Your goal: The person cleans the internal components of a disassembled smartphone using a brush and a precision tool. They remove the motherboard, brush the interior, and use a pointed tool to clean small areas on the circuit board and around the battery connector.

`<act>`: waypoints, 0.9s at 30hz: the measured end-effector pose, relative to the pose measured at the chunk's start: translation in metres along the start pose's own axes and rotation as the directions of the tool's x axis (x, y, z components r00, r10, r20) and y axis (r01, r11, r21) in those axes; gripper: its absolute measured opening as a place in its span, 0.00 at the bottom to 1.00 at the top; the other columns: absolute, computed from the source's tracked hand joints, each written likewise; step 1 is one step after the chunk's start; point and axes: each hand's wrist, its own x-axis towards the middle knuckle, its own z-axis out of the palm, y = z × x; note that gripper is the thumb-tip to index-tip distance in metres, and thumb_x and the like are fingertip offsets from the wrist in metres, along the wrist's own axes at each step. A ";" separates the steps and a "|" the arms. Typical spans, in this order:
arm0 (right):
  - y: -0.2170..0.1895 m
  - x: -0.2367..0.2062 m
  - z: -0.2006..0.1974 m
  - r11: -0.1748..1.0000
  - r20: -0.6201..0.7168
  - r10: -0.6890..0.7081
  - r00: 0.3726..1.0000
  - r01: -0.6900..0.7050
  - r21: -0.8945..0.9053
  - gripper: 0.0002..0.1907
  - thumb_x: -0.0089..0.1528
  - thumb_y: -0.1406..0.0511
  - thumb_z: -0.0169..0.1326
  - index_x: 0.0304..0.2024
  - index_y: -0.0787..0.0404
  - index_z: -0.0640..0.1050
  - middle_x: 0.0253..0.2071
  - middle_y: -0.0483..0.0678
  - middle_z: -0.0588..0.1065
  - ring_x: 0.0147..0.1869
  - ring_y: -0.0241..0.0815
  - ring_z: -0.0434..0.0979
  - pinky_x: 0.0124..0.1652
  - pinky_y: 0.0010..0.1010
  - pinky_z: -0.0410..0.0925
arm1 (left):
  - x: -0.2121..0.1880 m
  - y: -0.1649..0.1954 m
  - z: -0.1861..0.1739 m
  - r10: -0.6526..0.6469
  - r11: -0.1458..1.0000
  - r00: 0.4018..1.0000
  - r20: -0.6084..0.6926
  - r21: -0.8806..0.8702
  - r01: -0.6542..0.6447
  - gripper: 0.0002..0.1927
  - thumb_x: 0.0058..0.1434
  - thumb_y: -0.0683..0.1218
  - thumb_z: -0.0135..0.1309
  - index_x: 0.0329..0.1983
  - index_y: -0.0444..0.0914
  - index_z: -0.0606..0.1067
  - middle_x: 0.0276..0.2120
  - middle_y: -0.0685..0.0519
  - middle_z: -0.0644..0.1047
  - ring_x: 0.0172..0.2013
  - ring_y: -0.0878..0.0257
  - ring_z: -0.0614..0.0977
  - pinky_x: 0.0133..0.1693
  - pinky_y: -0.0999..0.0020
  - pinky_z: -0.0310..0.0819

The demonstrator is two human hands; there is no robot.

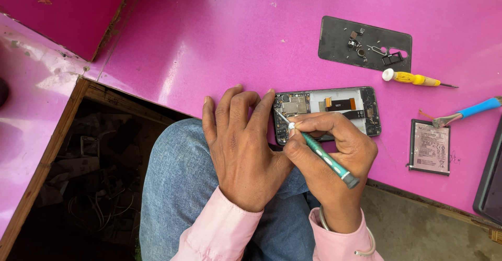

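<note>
The opened phone [334, 109] lies flat on the pink surface [219, 36], close to its near edge and right in front of me, its back removed so the circuit board, an orange flex cable and the white inner frame show. My left hand [241, 146] rests palm down at the phone's left end, fingers [230, 101] spread and loosely extended, their tips pressing on the surface and against the phone's left edge; it grips nothing. My right hand [334, 156] covers the phone's lower edge, its fingers curled tight around a green-handled screwdriver [327, 159], pinched between thumb and forefinger, with the thin tip angled up and left onto the board near the phone's upper left corner. Beyond the phone, further from me, the dark back cover [340, 44] lies flat with small parts [361, 44] and a tray gathered on it. Just right of that sits a yellow screwdriver [415, 79], and near it a blue-handled tool [470, 110]. A flat battery [430, 147] lies to the right of the phone, well apart from my right hand. A dark device [491, 177] crosses the right border of the view. The surface ends just under my wrists, where my knees in jeans [178, 188] sit; the broad pink area beyond and to the left of the phone offers open room.
</note>
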 end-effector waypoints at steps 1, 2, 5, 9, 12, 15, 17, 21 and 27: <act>0.000 -0.001 -0.001 1.000 0.013 -0.003 1.000 0.003 0.018 0.12 0.55 0.77 0.62 0.40 0.66 0.79 0.42 0.49 0.81 0.44 0.32 0.79 0.48 0.23 0.73 | 0.000 0.000 0.000 -0.002 1.000 1.000 0.001 -0.004 0.002 0.32 0.50 0.54 0.66 0.57 0.35 0.77 0.51 0.46 0.73 0.66 0.46 0.67 0.70 0.34 0.41; 0.001 -0.001 -0.001 1.000 0.002 -0.009 1.000 0.009 0.018 0.12 0.55 0.77 0.63 0.41 0.66 0.79 0.42 0.49 0.81 0.44 0.31 0.79 0.48 0.23 0.73 | 0.000 0.000 0.000 -0.003 1.000 1.000 0.001 -0.007 0.003 0.32 0.50 0.54 0.66 0.57 0.36 0.77 0.51 0.46 0.73 0.66 0.46 0.67 0.70 0.34 0.41; 0.003 -0.003 0.003 1.000 -0.039 -0.028 0.999 0.027 -0.006 0.11 0.57 0.77 0.63 0.42 0.66 0.80 0.44 0.50 0.82 0.43 0.31 0.79 0.46 0.22 0.74 | 0.000 0.000 0.000 -0.004 1.000 1.000 0.001 -0.013 0.004 0.32 0.49 0.54 0.66 0.56 0.37 0.76 0.52 0.46 0.73 0.66 0.46 0.67 0.70 0.34 0.41; 0.006 -0.002 0.012 0.999 -0.080 -0.049 0.996 0.047 -0.025 0.10 0.60 0.77 0.63 0.43 0.66 0.80 0.46 0.50 0.82 0.44 0.31 0.80 0.47 0.21 0.74 | 0.001 -0.001 -0.001 -0.019 1.000 1.000 0.017 -0.016 0.019 0.35 0.45 0.56 0.68 0.56 0.37 0.76 0.51 0.45 0.72 0.65 0.46 0.67 0.69 0.35 0.42; 0.006 0.002 0.012 0.999 -0.072 -0.016 0.997 0.019 0.043 0.09 0.61 0.76 0.64 0.43 0.66 0.80 0.44 0.49 0.82 0.43 0.30 0.80 0.46 0.21 0.74 | 0.001 0.000 -0.001 -0.007 1.000 1.000 0.000 -0.020 0.007 0.36 0.44 0.56 0.68 0.56 0.38 0.76 0.51 0.46 0.73 0.65 0.45 0.67 0.69 0.34 0.42; 0.002 0.007 0.002 1.000 -0.002 0.026 1.000 -0.026 0.005 0.08 0.60 0.75 0.64 0.42 0.66 0.81 0.40 0.49 0.82 0.39 0.30 0.77 0.41 0.20 0.70 | 0.000 0.000 -0.002 -0.017 1.000 1.000 0.006 -0.013 0.017 0.37 0.43 0.56 0.69 0.57 0.38 0.76 0.52 0.47 0.73 0.65 0.46 0.67 0.70 0.34 0.42; -0.001 0.008 -0.005 0.998 0.036 0.056 0.998 -0.054 -0.038 0.08 0.59 0.74 0.64 0.41 0.66 0.81 0.39 0.48 0.82 0.38 0.30 0.76 0.39 0.20 0.69 | 0.000 0.000 -0.001 -0.025 1.000 1.000 0.006 -0.012 0.025 0.37 0.43 0.58 0.70 0.56 0.38 0.77 0.51 0.48 0.73 0.65 0.46 0.67 0.70 0.34 0.41; -0.006 0.004 -0.018 0.998 0.118 0.021 0.993 -0.014 -0.055 0.10 0.57 0.74 0.63 0.41 0.66 0.81 0.42 0.48 0.82 0.44 0.32 0.79 0.44 0.21 0.71 | -0.001 -0.002 -0.001 -0.012 1.000 1.000 0.016 -0.009 0.012 0.41 0.42 0.60 0.71 0.57 0.38 0.76 0.52 0.47 0.73 0.65 0.46 0.67 0.69 0.35 0.41; -0.010 0.005 -0.029 0.995 0.196 0.099 0.976 -0.102 0.008 0.09 0.56 0.74 0.63 0.39 0.66 0.81 0.41 0.50 0.82 0.46 0.35 0.82 0.48 0.26 0.75 | -0.001 -0.002 -0.002 -0.022 1.000 0.999 0.041 -0.009 0.022 0.44 0.36 0.57 0.72 0.57 0.37 0.76 0.52 0.47 0.73 0.65 0.46 0.67 0.69 0.35 0.41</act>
